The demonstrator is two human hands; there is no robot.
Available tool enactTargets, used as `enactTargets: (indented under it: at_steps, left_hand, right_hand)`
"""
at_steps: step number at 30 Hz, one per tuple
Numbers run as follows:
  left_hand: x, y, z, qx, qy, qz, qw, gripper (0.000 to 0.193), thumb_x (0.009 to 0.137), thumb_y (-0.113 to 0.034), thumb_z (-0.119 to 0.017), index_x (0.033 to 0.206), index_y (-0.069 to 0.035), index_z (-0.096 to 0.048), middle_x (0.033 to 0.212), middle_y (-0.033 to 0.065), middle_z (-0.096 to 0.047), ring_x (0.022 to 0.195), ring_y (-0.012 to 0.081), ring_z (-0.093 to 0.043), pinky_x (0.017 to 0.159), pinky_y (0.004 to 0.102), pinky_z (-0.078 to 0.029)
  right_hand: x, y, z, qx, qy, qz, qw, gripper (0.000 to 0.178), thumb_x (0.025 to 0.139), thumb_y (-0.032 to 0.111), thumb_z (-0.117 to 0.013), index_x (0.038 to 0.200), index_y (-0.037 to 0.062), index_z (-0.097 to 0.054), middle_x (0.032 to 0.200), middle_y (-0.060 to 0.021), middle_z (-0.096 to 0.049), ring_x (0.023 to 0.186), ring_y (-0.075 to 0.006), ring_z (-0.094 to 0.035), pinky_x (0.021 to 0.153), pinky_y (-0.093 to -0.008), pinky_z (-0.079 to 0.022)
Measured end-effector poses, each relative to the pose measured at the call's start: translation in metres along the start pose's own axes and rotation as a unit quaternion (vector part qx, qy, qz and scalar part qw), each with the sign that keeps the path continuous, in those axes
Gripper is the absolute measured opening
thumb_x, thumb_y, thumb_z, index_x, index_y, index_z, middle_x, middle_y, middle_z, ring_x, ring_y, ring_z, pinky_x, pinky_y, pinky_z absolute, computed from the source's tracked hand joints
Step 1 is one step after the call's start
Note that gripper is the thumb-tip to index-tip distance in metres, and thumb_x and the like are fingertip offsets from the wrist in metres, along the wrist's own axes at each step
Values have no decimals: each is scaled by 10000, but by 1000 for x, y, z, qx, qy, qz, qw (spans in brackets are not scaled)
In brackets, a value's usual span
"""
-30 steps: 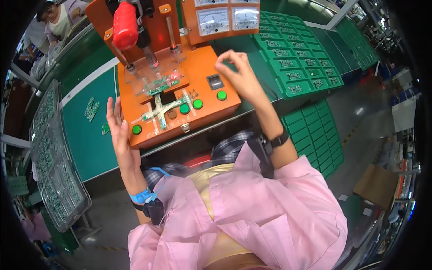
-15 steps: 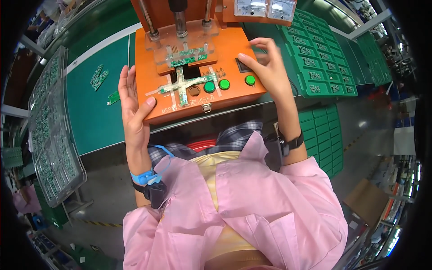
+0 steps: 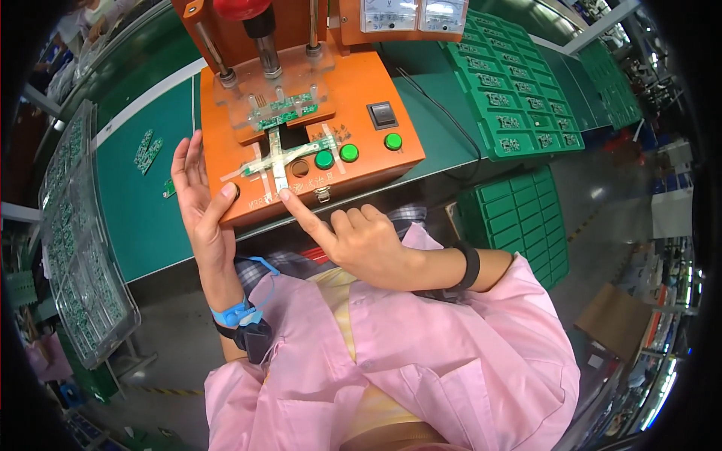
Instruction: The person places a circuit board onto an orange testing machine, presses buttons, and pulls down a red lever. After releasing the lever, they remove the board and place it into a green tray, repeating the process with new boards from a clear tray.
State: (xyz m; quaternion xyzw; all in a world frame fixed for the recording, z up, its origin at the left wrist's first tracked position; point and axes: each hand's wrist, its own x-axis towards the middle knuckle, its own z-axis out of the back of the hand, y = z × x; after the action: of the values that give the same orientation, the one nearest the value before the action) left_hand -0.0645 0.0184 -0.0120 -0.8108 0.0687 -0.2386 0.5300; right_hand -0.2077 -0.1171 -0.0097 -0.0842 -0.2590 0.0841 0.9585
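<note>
An orange test fixture [image 3: 361, 98] stands on the green bench. My left hand [image 3: 204, 203] lies along its left front corner, fingers stretched out, the thumb at a black round button [image 3: 235, 191]. My right hand [image 3: 365, 240] is in front of the fixture, holding nothing. Its index finger points out to the near end of a taped circuit board strip [image 3: 277, 161], while the other fingers are curled. A second strip [image 3: 308, 150] crosses the first one. Behind them, a green circuit board [image 3: 289, 113] sits beneath a clear press plate [image 3: 226, 94].
Green lamps [image 3: 349, 152] and a black rocker switch [image 3: 382, 115] are on the fixture's right. Farther right lies a green tray of boards [image 3: 489, 135], with a cable [image 3: 444, 113] before it. Loose boards [image 3: 149, 152] and a clear tray [image 3: 90, 301] are at left.
My right hand has left the rocker switch and come left to the front of the taped strip. The left hand stays at the corner. The view has shifted, bringing a red knob into sight.
</note>
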Motion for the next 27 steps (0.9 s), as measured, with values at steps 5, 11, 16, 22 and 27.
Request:
enactTargets:
  at_steps: [5,11,16,22,27]
  left_hand:
    - [1,1,-1,-5,5,-2,1000,723,657,21,-590,1304,-42,-274,1346,167,-298,1290,255,-217,1072,351,-124]
    - [1,0,-3,-8,-7,14,1000,727,667,17,-588,1311,-52,-257,1352,162,-278,1288,257,-223,1069,351,-137]
    - [2,-6,-6,-4,-4,31,1000,717,679,18,-588,1309,-54,-254,1349,158,-272,1276,254,-248,1050,350,-205]
    - [3,-5,-3,-11,9,21,1000,694,687,23,-585,1297,-51,-262,1340,158,-279,1268,250,-265,1031,347,-258]
    - [2,-4,-2,-12,4,21,1000,694,683,24,-594,1290,-50,-266,1337,157,-284,1269,254,-261,1040,356,-241]
  right_hand:
    - [-1,0,-3,40,-18,-16,999,695,616,75,-544,1299,64,-416,481,21,-297,404,-98,-364,410,-230,-307]
    - [17,-15,10,245,-78,-71,964,692,603,38,-581,1279,44,-430,435,15,-346,366,-115,-390,401,-234,-320]
    - [20,-18,15,210,-82,-53,973,708,600,40,-601,1283,32,-411,423,14,-370,353,-123,-403,405,-237,-341]
    - [5,-5,-6,31,29,2,999,769,618,76,-582,1340,34,-318,450,22,-345,404,-119,-390,425,-245,-354]
    - [1,4,-14,0,46,-3,999,795,628,105,-572,1361,38,-272,476,31,-329,434,-116,-377,433,-242,-355]
